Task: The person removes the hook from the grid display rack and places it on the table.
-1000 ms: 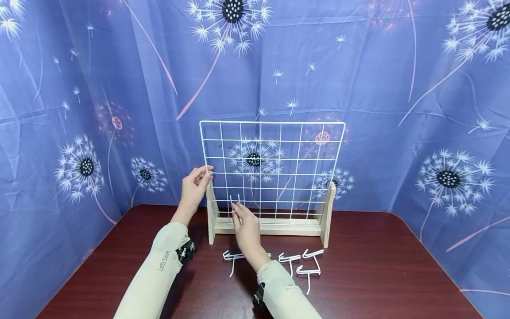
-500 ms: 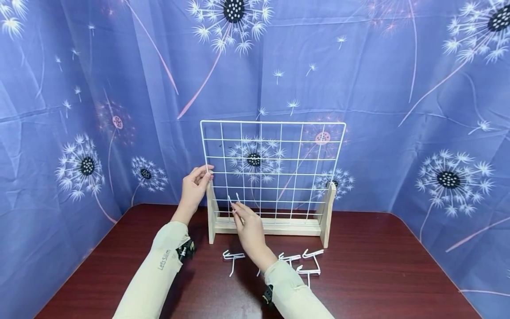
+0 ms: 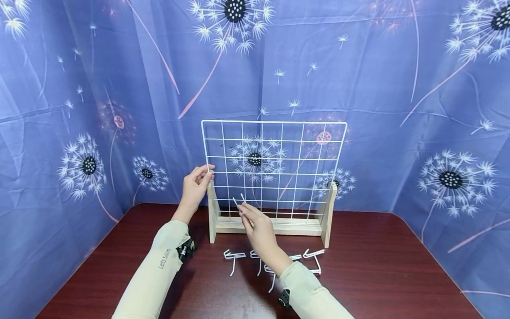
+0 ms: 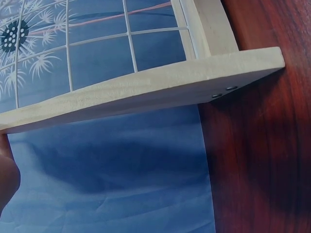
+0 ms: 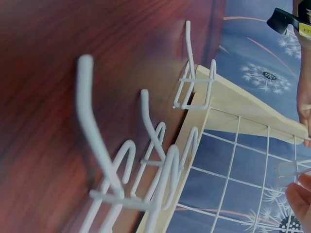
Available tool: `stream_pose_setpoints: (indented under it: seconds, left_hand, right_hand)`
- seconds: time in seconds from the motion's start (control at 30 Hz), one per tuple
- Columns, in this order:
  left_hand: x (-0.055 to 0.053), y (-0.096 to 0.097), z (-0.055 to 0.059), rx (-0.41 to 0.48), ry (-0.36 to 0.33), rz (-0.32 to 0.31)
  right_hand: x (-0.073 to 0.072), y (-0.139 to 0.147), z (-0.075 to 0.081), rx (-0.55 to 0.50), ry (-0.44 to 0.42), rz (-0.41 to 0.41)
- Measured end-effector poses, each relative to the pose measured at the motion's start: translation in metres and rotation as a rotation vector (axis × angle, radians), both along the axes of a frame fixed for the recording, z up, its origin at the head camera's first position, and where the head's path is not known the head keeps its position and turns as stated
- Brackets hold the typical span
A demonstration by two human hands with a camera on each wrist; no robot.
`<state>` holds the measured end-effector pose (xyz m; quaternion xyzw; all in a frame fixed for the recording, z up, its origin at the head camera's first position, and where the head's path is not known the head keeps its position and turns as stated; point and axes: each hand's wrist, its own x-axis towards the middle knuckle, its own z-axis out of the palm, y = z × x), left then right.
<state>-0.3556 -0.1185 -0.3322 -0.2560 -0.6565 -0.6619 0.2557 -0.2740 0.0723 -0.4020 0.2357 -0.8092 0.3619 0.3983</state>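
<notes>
In the head view, my left hand (image 3: pixel 195 186) holds the left edge of a white wire grid panel (image 3: pixel 275 122) with thumb and fingers, just above the wooden stand's (image 3: pixel 330 212) left upright. My right hand (image 3: pixel 260 232) pinches a white wire hook (image 3: pixel 235 202) in front of the panel's lower left part. Two prongs of that hook point up past the fingertips; the rest is hidden by the hand. In the right wrist view, the right hand's fingers (image 5: pixel 298 196) and the hook's pale loop (image 5: pixel 287 169) show at the right edge, overlapping the grid.
Several more white wire hooks (image 3: pixel 234 255) lie on the dark red table (image 3: pixel 378 266) in front of the stand, some partly hidden by the right forearm. A blue dandelion-print cloth (image 3: pixel 378 110) hangs behind and at both sides.
My right hand and forearm have shifted to the right with the pinched hook, uncovering hooks on the table to the left and covering some to the right. The left hand stays at the panel's edge.
</notes>
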Motion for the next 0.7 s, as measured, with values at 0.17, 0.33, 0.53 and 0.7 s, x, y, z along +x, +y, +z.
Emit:
stream_pose_setpoints:
  seconds: [0.17,0.33,0.53,0.7]
  left_hand:
    - [0.0,0.0,0.0,-0.008,-0.01,0.007]
    - [0.0,-0.001,0.0,-0.016,-0.014,0.016]
    - [0.0,-0.001,0.0,-0.01,-0.008,0.012]
    - [0.0,0.0,0.0,0.004,-0.007,-0.001]
  right_hand:
    - [0.007,0.006,0.001,0.041,-0.011,0.016]
    - [0.013,0.012,0.002,0.078,0.015,0.057]
    - [0.019,0.019,0.0,0.139,0.08,0.102]
    - [0.026,0.025,0.001,0.187,0.135,0.144]
